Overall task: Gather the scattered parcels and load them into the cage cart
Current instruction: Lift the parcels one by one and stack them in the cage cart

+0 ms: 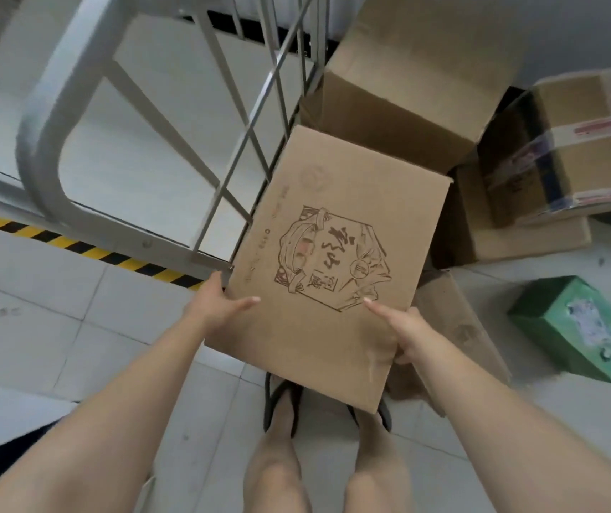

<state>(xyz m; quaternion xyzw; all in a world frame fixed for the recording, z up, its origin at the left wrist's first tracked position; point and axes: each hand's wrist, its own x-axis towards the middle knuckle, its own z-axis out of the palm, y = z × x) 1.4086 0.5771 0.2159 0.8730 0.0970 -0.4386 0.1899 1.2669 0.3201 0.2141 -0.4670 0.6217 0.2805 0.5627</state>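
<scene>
1. Item: printed carton, flat brown cardboard, broad printed face up. It is held in the air above the person's feet, just beside the near corner of the cage cart. By my reading it is not yet inside.
2. Left hand: grips the near-left edge with the thumb laid on the top face. The fingers below are hidden.
3. Right hand: grips the near-right edge the same way, thumb on top.
4. Hazard A: both grips sit at the near end, so the far end is unsupported. It could dip or slide out of the thumbs if the carton is heavy.
5. Hazard B: the carton's left edge passes close to the wire side panel. Swinging it in low could snag a corner on the bars.
6. Hazard C: a small brown box and a green box lie on the floor near the feet, and a sidestep might trip on them.
7. Orientation: the long axis runs away from the person and leans right. The far end points toward the large brown box.
</scene>
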